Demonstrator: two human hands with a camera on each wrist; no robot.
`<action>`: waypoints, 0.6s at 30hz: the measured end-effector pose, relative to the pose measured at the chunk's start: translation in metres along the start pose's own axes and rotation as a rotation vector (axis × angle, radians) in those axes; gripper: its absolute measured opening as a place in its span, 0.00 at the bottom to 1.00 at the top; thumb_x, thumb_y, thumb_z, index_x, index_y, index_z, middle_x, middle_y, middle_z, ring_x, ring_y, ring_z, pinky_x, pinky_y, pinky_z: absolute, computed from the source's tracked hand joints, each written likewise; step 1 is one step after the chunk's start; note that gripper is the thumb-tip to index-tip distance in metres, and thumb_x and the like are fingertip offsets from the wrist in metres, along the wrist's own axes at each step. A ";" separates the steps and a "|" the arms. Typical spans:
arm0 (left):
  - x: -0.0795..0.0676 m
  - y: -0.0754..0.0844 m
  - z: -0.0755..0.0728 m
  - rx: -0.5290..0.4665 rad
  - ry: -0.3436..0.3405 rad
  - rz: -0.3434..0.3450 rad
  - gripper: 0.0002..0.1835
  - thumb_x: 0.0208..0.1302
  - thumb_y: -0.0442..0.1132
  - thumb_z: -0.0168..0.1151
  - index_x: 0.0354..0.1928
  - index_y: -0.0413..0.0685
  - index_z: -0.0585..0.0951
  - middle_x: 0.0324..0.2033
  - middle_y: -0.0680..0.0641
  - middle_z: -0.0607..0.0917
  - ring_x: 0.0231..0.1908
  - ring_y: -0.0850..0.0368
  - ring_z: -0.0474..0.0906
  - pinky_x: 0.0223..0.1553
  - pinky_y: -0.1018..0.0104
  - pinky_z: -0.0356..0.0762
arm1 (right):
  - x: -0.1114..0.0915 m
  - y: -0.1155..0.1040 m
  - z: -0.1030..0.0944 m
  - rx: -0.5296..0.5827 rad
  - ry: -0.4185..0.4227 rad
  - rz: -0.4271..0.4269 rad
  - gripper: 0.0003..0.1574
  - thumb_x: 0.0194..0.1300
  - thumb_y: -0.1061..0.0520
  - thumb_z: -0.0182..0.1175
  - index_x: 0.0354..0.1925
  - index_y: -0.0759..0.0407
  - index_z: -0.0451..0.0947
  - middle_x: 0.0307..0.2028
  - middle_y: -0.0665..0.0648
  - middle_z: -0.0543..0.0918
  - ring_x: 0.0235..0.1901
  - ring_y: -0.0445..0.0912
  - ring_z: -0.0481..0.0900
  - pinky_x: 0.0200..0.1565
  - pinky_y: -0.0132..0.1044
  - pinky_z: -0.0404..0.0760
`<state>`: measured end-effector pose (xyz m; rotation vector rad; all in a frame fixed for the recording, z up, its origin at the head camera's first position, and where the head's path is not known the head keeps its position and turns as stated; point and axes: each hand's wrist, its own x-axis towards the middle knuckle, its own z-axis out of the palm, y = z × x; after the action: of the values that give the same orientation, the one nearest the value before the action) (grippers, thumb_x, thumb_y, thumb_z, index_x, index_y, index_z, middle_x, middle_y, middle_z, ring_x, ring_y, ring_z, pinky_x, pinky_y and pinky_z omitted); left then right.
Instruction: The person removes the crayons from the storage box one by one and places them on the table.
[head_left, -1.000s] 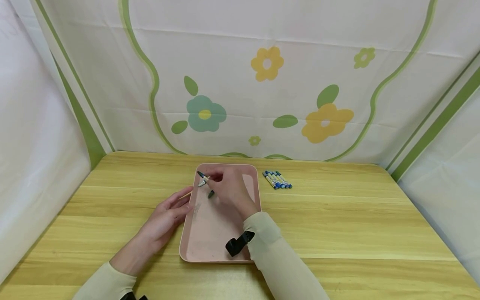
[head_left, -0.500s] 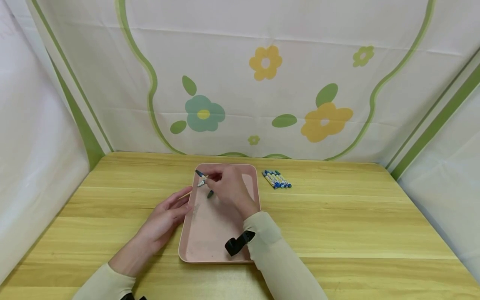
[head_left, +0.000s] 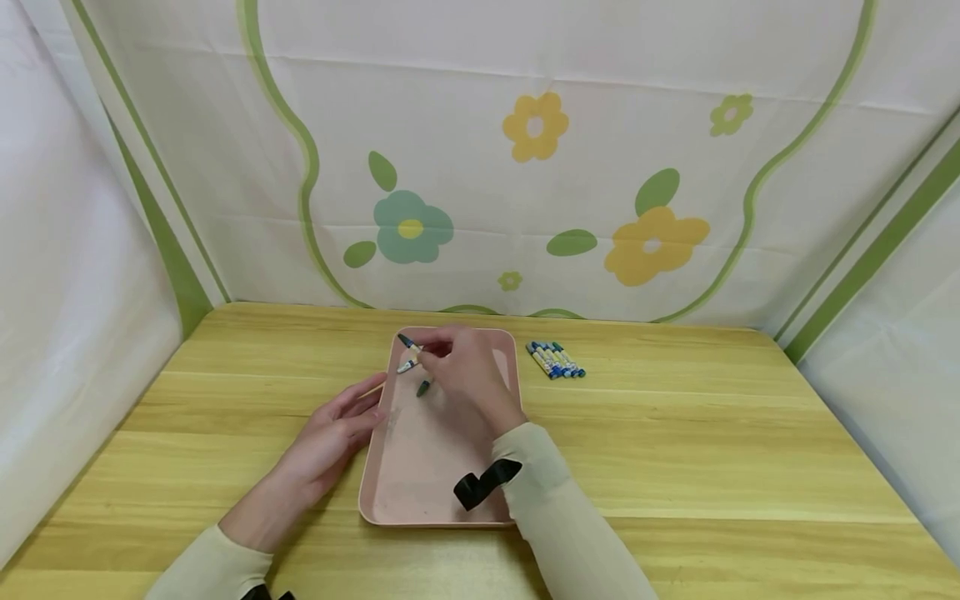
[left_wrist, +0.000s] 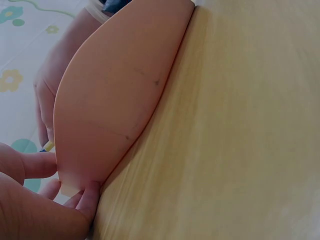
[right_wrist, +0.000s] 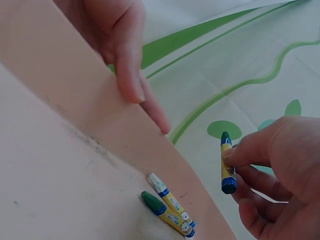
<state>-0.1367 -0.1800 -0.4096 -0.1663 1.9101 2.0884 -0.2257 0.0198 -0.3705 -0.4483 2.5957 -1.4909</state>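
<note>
Pinches a dark-tipped crayon in the right hand over a pink tray, near 2 loose crayons inside. Touches its left side with the left hand. Has a crayon row on the table.

Light wood-grain table. Behind table: creased white cloth wall, wavy green border, orange flowers, teal flower. Left and right of table: white side panels, green stripes meeting table's back corners.
</note>
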 end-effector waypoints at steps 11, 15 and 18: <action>0.001 -0.001 -0.001 0.001 0.004 0.001 0.34 0.81 0.35 0.55 0.84 0.52 0.59 0.83 0.42 0.59 0.81 0.46 0.59 0.59 0.79 0.76 | -0.001 -0.007 -0.020 -0.188 0.086 -0.014 0.12 0.71 0.51 0.71 0.52 0.40 0.92 0.42 0.43 0.90 0.42 0.40 0.84 0.47 0.37 0.82; 0.001 -0.001 0.000 -0.001 0.009 0.001 0.35 0.80 0.35 0.54 0.84 0.51 0.59 0.83 0.41 0.59 0.81 0.46 0.59 0.59 0.79 0.76 | 0.000 -0.003 -0.030 -0.058 0.077 -0.055 0.11 0.71 0.57 0.71 0.50 0.50 0.92 0.42 0.50 0.91 0.40 0.45 0.85 0.41 0.36 0.85; 0.001 -0.001 0.001 -0.002 0.011 -0.001 0.35 0.80 0.34 0.54 0.84 0.51 0.58 0.83 0.41 0.59 0.81 0.46 0.59 0.59 0.79 0.76 | 0.000 0.002 -0.037 -0.008 0.068 -0.055 0.12 0.71 0.60 0.70 0.50 0.53 0.92 0.43 0.53 0.92 0.40 0.46 0.85 0.37 0.34 0.84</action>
<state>-0.1376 -0.1791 -0.4108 -0.1797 1.9141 2.0939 -0.2354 0.0511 -0.3532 -0.4823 2.6630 -1.5401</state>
